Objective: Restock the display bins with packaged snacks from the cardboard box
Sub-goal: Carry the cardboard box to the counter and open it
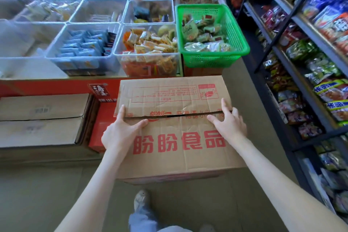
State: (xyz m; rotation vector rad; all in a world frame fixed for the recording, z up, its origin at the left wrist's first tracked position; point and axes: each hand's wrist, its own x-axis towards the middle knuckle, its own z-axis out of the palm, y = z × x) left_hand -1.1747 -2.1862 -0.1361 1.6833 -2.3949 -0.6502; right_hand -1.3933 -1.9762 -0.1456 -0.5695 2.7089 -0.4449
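A brown cardboard box (175,152) with red characters sits in front of me, its two top flaps closed with a narrow slit between them. My left hand (120,130) grips the left end of the far flap, fingers over its edge and thumb at the slit. At the right end of the slit my right hand (228,124) rests with fingers spread on the flaps. Behind the box stand clear display bins: one with orange snack packets (148,47), one with blue packets (84,47). A green basket (239,39) holds green-wrapped snacks.
Closed cardboard boxes (41,118) and a red carton (56,86) sit to the left. A dark metal shelf (293,73) full of snack bags lines the right side. My shoe (141,201) is on the bare floor below the box.
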